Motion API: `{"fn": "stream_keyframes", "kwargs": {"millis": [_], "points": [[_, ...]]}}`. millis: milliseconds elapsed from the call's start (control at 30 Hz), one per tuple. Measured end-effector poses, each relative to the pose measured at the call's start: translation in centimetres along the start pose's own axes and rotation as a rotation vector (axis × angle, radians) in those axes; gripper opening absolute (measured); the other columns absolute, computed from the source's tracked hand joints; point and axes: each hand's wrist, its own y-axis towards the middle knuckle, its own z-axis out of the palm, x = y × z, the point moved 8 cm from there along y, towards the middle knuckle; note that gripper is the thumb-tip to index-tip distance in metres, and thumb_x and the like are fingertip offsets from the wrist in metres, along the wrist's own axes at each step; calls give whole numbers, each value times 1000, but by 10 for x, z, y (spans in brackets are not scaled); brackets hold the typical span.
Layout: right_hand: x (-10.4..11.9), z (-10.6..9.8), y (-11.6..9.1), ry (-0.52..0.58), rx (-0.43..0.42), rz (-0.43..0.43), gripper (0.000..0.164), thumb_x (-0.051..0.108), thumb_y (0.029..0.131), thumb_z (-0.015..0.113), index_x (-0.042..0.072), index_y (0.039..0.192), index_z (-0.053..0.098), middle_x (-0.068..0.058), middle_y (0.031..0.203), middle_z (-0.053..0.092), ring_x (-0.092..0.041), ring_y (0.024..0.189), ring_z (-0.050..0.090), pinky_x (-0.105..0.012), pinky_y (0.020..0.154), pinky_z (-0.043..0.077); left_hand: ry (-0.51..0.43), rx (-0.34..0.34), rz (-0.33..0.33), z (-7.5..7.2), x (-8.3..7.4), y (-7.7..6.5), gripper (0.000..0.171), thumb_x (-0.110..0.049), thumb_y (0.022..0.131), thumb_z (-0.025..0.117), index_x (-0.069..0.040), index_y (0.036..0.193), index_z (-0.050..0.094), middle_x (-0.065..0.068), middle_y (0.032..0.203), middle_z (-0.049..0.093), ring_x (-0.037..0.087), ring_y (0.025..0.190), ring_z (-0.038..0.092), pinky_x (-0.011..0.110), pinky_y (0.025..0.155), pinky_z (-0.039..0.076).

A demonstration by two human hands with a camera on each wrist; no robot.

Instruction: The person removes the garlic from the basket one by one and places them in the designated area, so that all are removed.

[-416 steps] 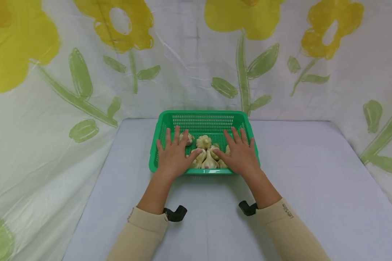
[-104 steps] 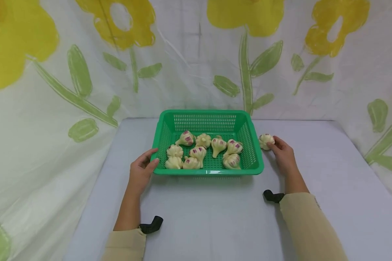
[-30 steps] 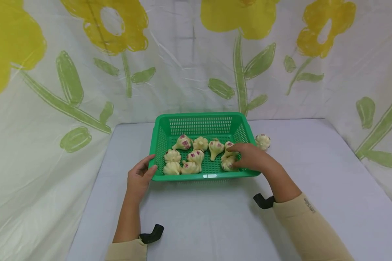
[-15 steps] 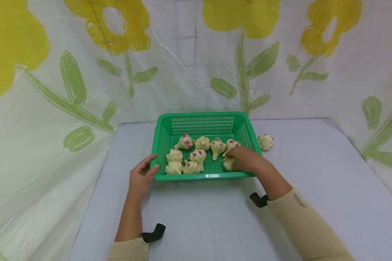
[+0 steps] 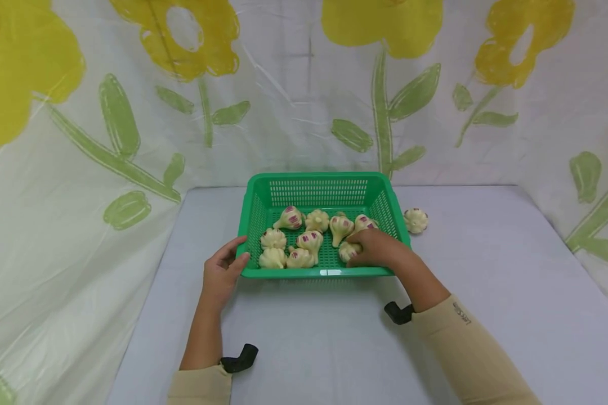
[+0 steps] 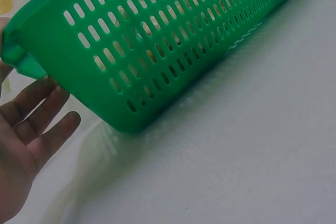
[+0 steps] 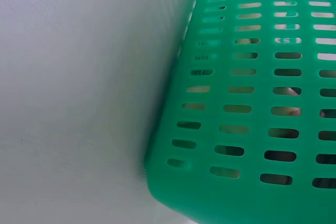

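Note:
In the head view a green slotted plastic basket (image 5: pixel 329 272) sits on the table with several garlic bulbs inside, white with purple streaks. My left hand (image 5: pixel 222 280) holds the basket's left rim between thumb and fingers; the left wrist view shows that left hand (image 6: pixel 21 140) with fingers against the basket's underside. Reaching over the front right rim, my right hand (image 5: pixel 377 248) grips a garlic bulb (image 5: pixel 348 251) inside the basket. Part of that bulb is hidden by the fingers. The right wrist view shows only the basket's slotted wall (image 7: pixel 252 124), not the hand.
One garlic bulb (image 5: pixel 416 220) lies on the white-covered table (image 5: pixel 304 337), just right of the basket. Behind the basket hangs a white sheet (image 5: pixel 294 129) painted with yellow flowers.
Both hands lay spread over the basket at first. Later my right hand put a garlic bulb down right of the basket, then reached inside to another bulb, which has shifted slightly left.

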Motion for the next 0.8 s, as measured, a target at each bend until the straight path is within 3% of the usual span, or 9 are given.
{"fn": "stream_keyframes", "kwargs": {"millis": [333, 433, 567, 667, 800], "points": [[8, -5, -3, 23, -29, -70, 56, 37, 85, 76, 7, 131, 64, -9, 119, 69, -15, 93, 62, -37, 83, 53, -7, 6, -5, 0, 1, 1, 40, -11, 94, 66, -8, 133, 62, 13, 106, 61, 19, 96, 57, 16, 72, 49], [9, -6, -4, 12, -49, -96, 58, 39, 85, 75, 6, 131, 63, -11, 119, 69, -17, 97, 64, -39, 86, 54, -6, 13, -12, 3, -12, -4, 40, -8, 94, 65, -3, 133, 60, 19, 109, 61, 18, 96, 57, 15, 72, 49], [11, -7, -4, 5, -66, -130, 57, 42, 86, 73, 6, 130, 64, -11, 117, 70, -17, 96, 66, -41, 87, 55, 8, 12, -7, 5, -30, -9, 40, -8, 94, 64, 1, 132, 60, 13, 104, 62, 16, 92, 56, 15, 70, 49], [10, -8, -3, 1, -70, -130, 56, 43, 88, 71, 8, 131, 64, -10, 118, 70, -18, 99, 66, -42, 90, 55, 5, 6, -2, 3, -20, -5, 39, -8, 93, 64, -1, 132, 61, 3, 99, 61, 18, 91, 56, 16, 69, 49], [11, -9, -3, -11, -67, -127, 58, 44, 89, 69, 8, 134, 62, -12, 123, 68, -23, 107, 65, -45, 95, 53, -4, -6, -2, 0, -2, 1, 39, -8, 93, 65, -6, 131, 62, 0, 99, 62, 20, 91, 56, 17, 69, 49]]}}
